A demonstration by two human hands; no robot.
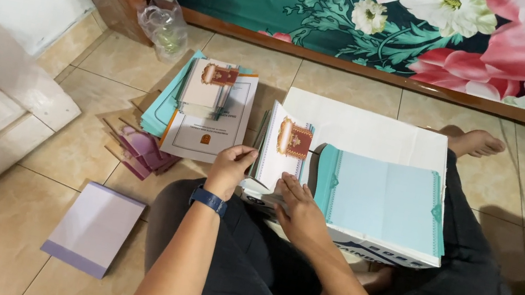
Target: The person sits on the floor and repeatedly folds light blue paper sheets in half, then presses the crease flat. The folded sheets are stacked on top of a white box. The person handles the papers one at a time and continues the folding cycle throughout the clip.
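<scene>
I sit on the tiled floor with a white box across my lap. On it lies a light blue card with a teal scalloped border. My left hand, with a dark watch on its wrist, grips the lower edge of a white folded card bearing a red and gold emblem, standing it up at the box's left end. My right hand rests flat beside it, fingers on the card's bottom edge next to the blue card.
A stack of teal and white cards lies on the floor to the left, purple card pieces beside it. A lavender sheet pile sits nearer me. A crumpled plastic bag and a floral bedspread are beyond.
</scene>
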